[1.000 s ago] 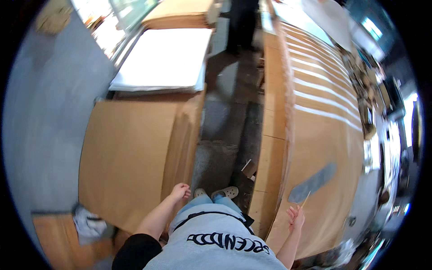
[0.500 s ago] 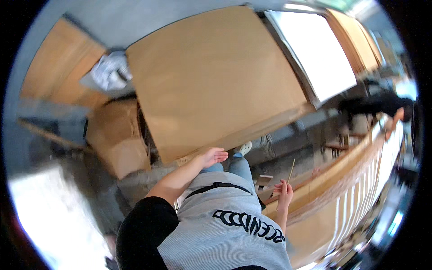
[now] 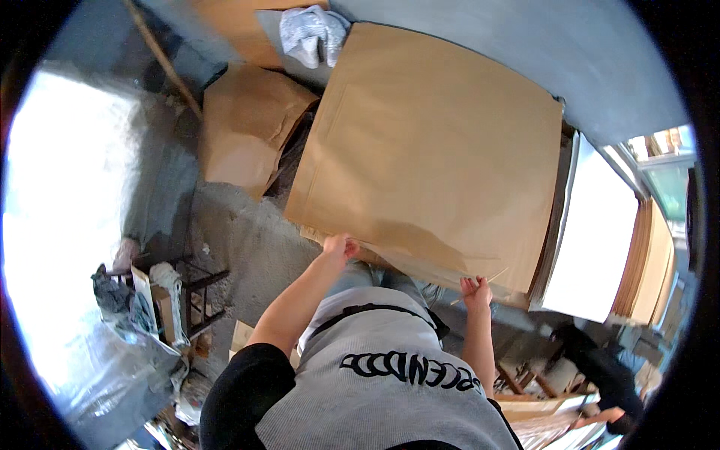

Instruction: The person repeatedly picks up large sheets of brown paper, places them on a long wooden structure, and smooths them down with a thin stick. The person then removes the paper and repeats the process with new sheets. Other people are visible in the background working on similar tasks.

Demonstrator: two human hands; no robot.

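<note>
A large flat brown cardboard sheet lies on top of a stack in front of me. My left hand is closed on its near edge, toward the left corner. At the same edge, farther right, my right hand has its fingers curled round a thin, light-coloured stick, which slants up to the right over the sheet. Whether the right fingers also grip the cardboard cannot be made out. Between my hands the sheet's near edge bows slightly away from the layers beneath.
A crumpled brown cardboard piece sits left of the stack, a whitish cloth behind it. White panels stand on the right. Lower left is a dark metal frame with bags and rags. Another person bends over at lower right.
My view has swung right, toward the stack. My left hand, open before, has closed on the sheet's near edge. My right hand has brought the stick up to that edge.
</note>
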